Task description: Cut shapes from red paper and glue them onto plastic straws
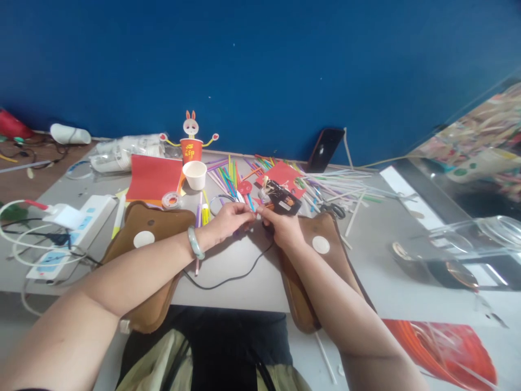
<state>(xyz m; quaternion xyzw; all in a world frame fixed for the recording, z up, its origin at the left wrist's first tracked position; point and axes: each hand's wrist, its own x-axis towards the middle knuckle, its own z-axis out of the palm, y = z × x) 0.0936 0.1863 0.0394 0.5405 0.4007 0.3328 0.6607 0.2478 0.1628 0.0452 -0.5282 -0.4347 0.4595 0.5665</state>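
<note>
My left hand (231,221), with a pale bangle (196,243) on its wrist, is closed in a pinch over the middle of the table. Its fingertips nearly meet those of my right hand (284,224), also closed. Whatever they pinch is too small and hidden to name. A short blue strip (251,203) shows just beyond the fingertips; I cannot tell whether it is held. Behind the hands lie coloured straws (230,182) and a red round piece (245,188). A black packet (284,200) lies just beyond my right hand.
Brown cushions (140,271) lie under both forearms. A red cup with a rabbit figure (191,149), a white cup (194,175), red paper (152,179) and a tape roll (171,200) stand left. A phone (324,150) leans on the wall; scissors (334,210) lie right. A power strip (77,239) sits far left.
</note>
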